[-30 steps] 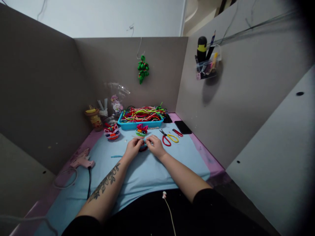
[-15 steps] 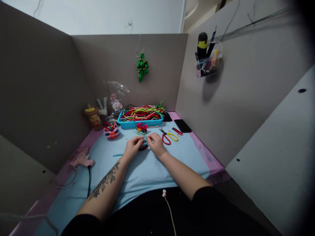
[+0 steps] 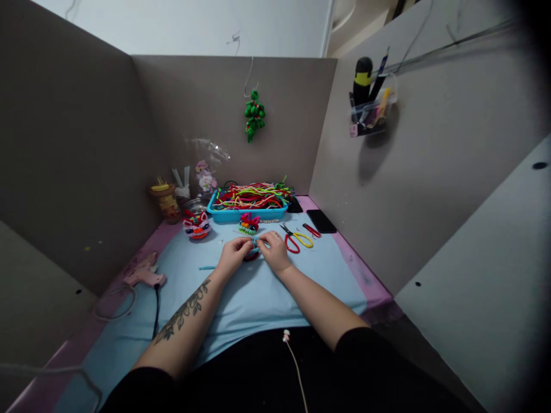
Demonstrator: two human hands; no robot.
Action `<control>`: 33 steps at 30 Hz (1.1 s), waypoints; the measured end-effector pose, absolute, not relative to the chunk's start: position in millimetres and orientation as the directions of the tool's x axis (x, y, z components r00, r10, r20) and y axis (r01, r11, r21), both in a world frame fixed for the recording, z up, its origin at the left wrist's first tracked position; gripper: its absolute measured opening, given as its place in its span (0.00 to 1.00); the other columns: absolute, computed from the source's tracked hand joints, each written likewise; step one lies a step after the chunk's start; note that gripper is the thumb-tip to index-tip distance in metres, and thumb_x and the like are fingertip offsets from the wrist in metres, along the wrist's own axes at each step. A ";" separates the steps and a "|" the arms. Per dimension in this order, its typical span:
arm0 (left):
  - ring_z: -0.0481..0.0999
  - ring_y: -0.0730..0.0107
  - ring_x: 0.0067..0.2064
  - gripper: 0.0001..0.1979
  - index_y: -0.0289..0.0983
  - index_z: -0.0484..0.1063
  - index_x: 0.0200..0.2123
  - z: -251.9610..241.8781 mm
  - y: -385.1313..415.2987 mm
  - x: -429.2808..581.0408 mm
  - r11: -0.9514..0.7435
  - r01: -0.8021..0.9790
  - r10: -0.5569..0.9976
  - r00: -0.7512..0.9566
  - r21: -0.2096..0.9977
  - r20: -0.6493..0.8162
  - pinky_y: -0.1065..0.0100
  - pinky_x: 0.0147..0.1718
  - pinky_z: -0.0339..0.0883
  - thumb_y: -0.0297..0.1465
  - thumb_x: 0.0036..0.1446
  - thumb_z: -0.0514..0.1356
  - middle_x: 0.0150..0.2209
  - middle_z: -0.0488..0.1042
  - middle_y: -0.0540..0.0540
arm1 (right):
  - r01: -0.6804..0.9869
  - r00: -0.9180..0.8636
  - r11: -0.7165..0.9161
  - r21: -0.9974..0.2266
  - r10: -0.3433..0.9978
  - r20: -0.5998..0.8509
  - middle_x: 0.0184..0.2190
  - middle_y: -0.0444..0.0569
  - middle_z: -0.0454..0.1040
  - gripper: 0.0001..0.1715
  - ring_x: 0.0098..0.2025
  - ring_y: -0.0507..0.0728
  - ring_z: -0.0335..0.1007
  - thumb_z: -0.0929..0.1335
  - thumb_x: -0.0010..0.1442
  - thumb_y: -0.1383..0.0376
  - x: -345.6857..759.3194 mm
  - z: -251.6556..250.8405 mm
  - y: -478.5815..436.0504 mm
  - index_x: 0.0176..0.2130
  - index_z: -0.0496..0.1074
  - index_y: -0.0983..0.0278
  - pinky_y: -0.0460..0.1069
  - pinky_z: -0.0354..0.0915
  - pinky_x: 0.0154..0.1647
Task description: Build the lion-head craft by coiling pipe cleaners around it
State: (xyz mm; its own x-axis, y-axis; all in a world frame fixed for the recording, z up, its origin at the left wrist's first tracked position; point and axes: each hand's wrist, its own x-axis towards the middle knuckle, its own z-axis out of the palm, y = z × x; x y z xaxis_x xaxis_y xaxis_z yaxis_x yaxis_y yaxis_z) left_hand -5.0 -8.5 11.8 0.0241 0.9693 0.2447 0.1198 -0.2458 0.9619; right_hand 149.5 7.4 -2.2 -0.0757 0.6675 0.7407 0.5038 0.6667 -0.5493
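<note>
My left hand (image 3: 233,254) and my right hand (image 3: 274,251) meet over the middle of the cloth, fingertips pinched on a small light-blue fuzzy craft piece (image 3: 255,243), seemingly of pipe cleaner. Its dark red lower part (image 3: 252,257) shows below the fingers; the rest is hidden by them. A short blue strip (image 3: 207,268) lies left of my left hand. Just beyond my hands sits a small multicoloured fuzzy figure (image 3: 248,223). Scissors (image 3: 298,241) with one red and one yellow handle lie open to the right of my right hand.
A blue tray (image 3: 247,216) heaped with coloured fuzzy strips stands at the back. A red animal-head figure (image 3: 197,225) and a pink glue gun (image 3: 145,272) are at left. Right of the scissors lie a small red tool (image 3: 311,230) and a black phone (image 3: 321,221). Partitions (image 3: 232,115) enclose the table.
The whole view has shifted slightly. Both hands stay in nearly the same place, still pinching the blue piece, with only small finger movement.
</note>
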 end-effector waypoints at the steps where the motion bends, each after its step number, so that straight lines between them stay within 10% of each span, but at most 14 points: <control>1: 0.72 0.71 0.26 0.20 0.31 0.76 0.33 12.4 -9.1 -5.0 -0.241 0.118 0.970 0.023 0.963 0.240 0.70 0.27 0.65 0.43 0.46 0.62 0.26 0.77 0.45 | 0.498 -0.076 0.672 -0.548 0.663 0.745 0.29 0.47 0.71 0.06 0.36 0.56 0.66 0.65 0.58 0.67 149.4 -2.0 7.3 0.30 0.70 0.62 0.50 0.62 0.40; 33: 0.68 0.73 0.22 0.24 0.30 0.76 0.26 17.6 -10.3 -3.4 -0.214 0.159 0.975 -0.029 0.964 0.221 0.72 0.21 0.61 0.49 0.46 0.60 0.22 0.75 0.44 | 0.705 -0.200 0.647 -0.291 0.575 0.793 0.29 0.49 0.71 0.06 0.36 0.57 0.65 0.64 0.56 0.71 151.0 -0.2 5.5 0.29 0.68 0.61 0.50 0.62 0.38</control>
